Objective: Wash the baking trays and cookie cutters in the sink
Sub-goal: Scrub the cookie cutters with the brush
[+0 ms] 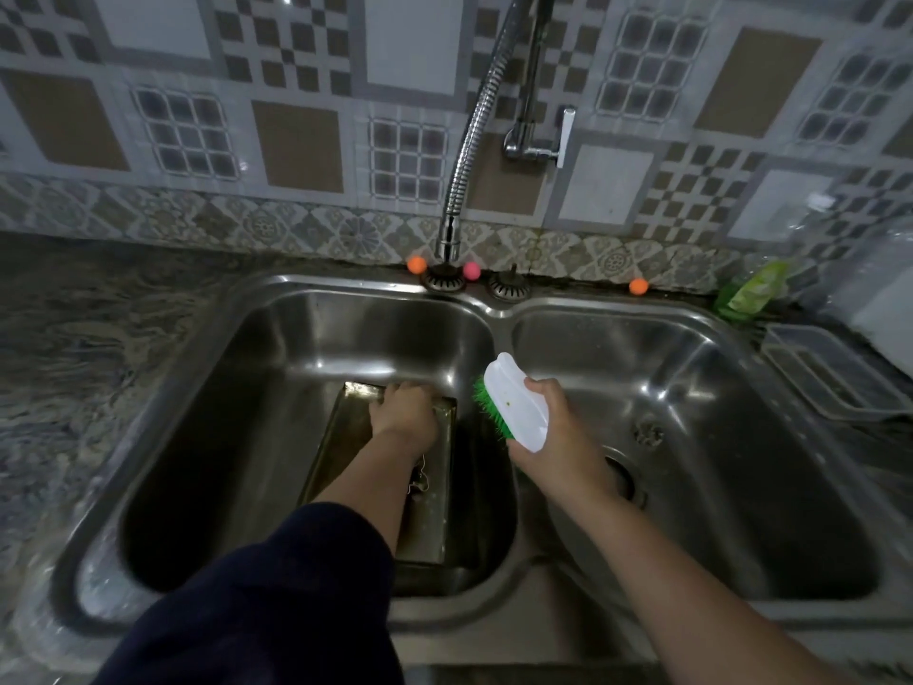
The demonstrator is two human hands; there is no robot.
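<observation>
A rectangular metal baking tray [430,506] lies flat in the left basin of a steel double sink [499,309]. My left hand [402,410] reaches down onto the tray's far end, and its fingers curl over the far rim. My forearm hides the middle of the tray. Above the divider between the basins, my right hand [553,427] grips a white scrub brush [514,405] with green bristles that face left, toward the tray. A small pale scrap [419,479] lies on the tray beside my forearm. No cookie cutters show.
A flexible chrome faucet hose [474,140] hangs over the sink's back rim, with the tap lever [563,138] on the wall. Two strainers [509,286] and small coloured balls [417,264] sit on the back ledge. A clear plastic container [835,373] and a green packet [751,291] stand at right.
</observation>
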